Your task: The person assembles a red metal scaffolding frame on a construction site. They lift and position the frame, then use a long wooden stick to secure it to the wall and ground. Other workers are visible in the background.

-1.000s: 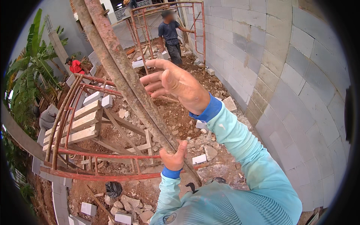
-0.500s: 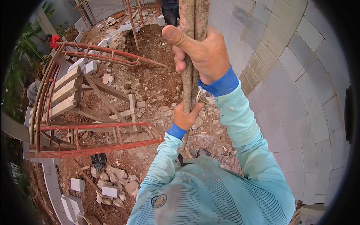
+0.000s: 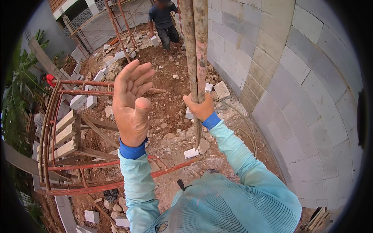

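Note:
Two long, mortar-crusted poles stand nearly upright before me, side by side, and run out of the top of the view. My right hand is wrapped round them at about waist height. Their lower ends come down near a small white block on the rubble ground. Off to the left of the poles, my left hand is raised with its fingers stretched and the palm facing the poles. It touches nothing and hides part of the red scaffold frame behind it.
On the left, a red metal scaffold frame lies beside a wooden trestle. A light block wall curves along the right. A person in dark clothes stands ahead. A hose crosses broken stones; a red frame stands farther back.
My left hand has let go of the poles and risen to the left. My right hand has come down to a lower grip. The view has tilted up, showing more of the person ahead.

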A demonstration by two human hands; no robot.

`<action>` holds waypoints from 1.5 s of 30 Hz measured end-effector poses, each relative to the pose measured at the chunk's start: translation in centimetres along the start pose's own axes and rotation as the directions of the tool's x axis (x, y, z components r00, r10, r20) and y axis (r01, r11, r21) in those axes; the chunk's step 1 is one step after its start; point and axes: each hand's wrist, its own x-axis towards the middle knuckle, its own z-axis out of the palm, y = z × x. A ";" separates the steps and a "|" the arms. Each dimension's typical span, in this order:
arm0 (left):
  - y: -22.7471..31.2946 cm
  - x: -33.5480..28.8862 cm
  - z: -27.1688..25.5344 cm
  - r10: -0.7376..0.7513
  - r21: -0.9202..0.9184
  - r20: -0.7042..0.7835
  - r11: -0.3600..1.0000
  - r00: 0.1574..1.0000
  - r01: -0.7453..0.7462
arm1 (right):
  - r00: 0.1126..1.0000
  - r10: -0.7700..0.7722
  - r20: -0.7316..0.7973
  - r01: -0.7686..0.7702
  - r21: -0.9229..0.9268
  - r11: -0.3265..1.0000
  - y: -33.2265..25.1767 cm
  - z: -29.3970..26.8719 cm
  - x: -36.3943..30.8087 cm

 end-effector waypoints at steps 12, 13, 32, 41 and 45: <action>-5.3 8.2 9.9 0.066 -0.043 -0.089 0.997 0.994 -0.070 | 0.989 -0.119 -0.092 0.108 -0.122 0.987 16.8 -2.5 -3.9; -5.0 8.3 11.3 0.023 -0.175 -0.118 0.984 0.993 -0.044 | 0.992 -0.100 -0.080 0.088 -0.140 0.986 15.7 -3.2 -3.7; -4.8 7.2 11.1 0.213 -0.297 0.075 0.937 0.974 -0.183 | 0.878 -0.454 0.150 0.446 0.082 0.891 -14.4 -11.5 2.2; -5.8 0.2 12.2 0.165 -0.031 0.107 0.986 0.980 -0.163 | 0.847 -0.530 0.025 0.528 -0.135 0.838 -25.1 -4.3 3.6; -8.5 -6.3 10.1 -0.012 -0.010 0.190 1.000 0.982 0.014 | 0.927 -0.372 0.057 0.365 0.097 0.926 -24.3 -4.7 3.4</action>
